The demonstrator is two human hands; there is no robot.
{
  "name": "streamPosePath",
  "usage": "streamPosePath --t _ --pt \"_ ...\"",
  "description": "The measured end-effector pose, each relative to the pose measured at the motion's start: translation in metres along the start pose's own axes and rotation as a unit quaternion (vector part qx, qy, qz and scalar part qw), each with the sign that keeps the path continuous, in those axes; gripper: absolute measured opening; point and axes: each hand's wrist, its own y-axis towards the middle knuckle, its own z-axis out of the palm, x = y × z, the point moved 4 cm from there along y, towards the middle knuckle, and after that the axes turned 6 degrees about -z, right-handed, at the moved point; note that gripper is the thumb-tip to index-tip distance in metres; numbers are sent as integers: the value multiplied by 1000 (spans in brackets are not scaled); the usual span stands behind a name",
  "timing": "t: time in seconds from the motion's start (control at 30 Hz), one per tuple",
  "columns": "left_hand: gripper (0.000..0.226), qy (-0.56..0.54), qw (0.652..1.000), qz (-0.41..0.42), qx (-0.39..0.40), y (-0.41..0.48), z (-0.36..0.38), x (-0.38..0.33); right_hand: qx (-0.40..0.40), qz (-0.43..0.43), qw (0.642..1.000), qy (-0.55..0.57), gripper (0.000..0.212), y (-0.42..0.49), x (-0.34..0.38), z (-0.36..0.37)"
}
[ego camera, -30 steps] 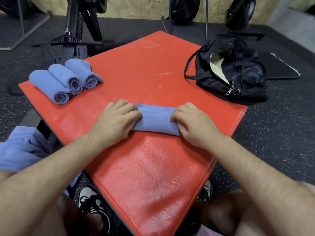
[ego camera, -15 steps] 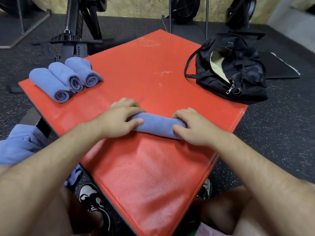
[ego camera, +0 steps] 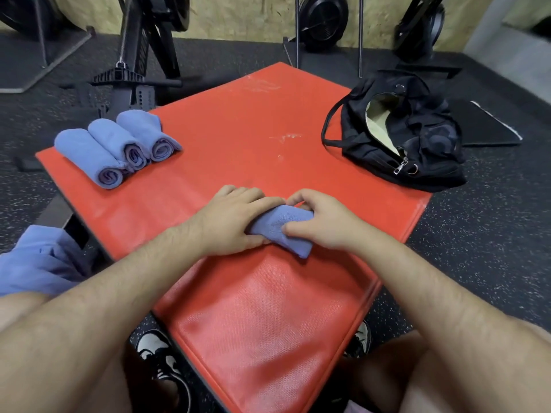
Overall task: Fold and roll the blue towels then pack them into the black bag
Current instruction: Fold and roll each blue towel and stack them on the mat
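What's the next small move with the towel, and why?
Probably lift the towel and set it beside the three rolls at the left corner of the mat. It looks fully rolled, left hand and right hand both grip it, and the finished rolls are lined up there, not in the open bag.

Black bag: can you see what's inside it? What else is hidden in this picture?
Head view only:
1. Inside the black bag: only pale lining shows through the opening; its folds hide the rest.
2. The rolled towel: the left hand and right hand cover most of it.
3. The loose blue cloth: cut off by the left edge and the left forearm.
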Motion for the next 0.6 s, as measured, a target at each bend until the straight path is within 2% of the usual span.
streamPosePath --t 0.07,0.23,0.33,0.4,0.47,0.53,0.6 --pt "71 -12 1000 -17 -9 4 -7 2 -23 -3 1000 12 33 3 4 -2" --pt "70 -64 992 -104 -44 10 -31 13 -90 -54 994 16 54 10 11 -15" --pt "79 -131 983 -126 -4 11 -37 21 -137 -55 988 40 49 19 20 -21" --pt "82 -223 965 -140 12 8 -45 26 -164 -61 982 72 46 27 31 -24" --pt "66 -325 934 -150 14 6 -52 32 -165 -72 977 113 45 33 40 -25" --pt "56 -382 912 -150 10 5 -58 39 -156 -91 975 131 46 39 48 -25" --pt "61 -408 900 -153 13 4 -61 46 -151 -102 973 138 50 43 51 -21"
